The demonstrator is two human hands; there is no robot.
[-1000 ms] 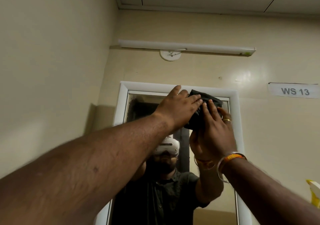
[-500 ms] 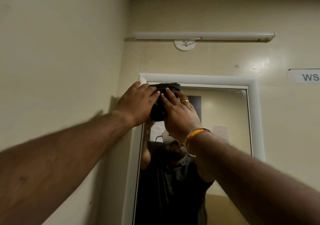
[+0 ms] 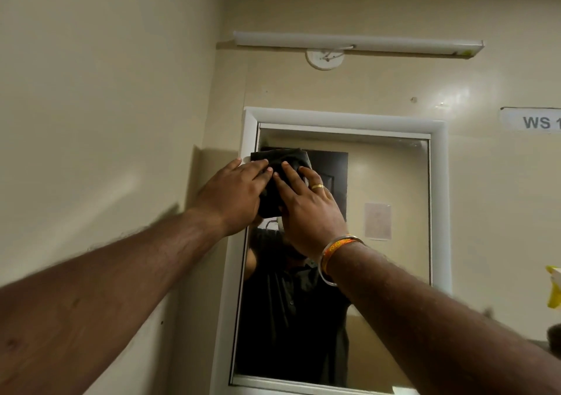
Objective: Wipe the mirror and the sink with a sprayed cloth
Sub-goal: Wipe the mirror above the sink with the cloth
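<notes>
A white-framed mirror (image 3: 391,182) hangs on the cream wall ahead. A dark cloth (image 3: 280,159) lies flat against the glass near the mirror's upper left corner. My left hand (image 3: 233,195) and my right hand (image 3: 306,209) both press the cloth onto the glass with straight fingers, side by side. The right hand wears a gold ring, and bangles circle its wrist. Most of the cloth is hidden under the two hands. The sink is out of view.
A side wall (image 3: 106,121) stands close on the left, meeting the mirror frame. A tube light (image 3: 358,43) is mounted above the mirror. A "WS" label (image 3: 534,121) is on the wall at right. A yellow-and-white object (image 3: 554,288) pokes in at the right edge.
Both hands have slid the cloth from the mirror's upper right across to the upper left, then a little down along the left side.
</notes>
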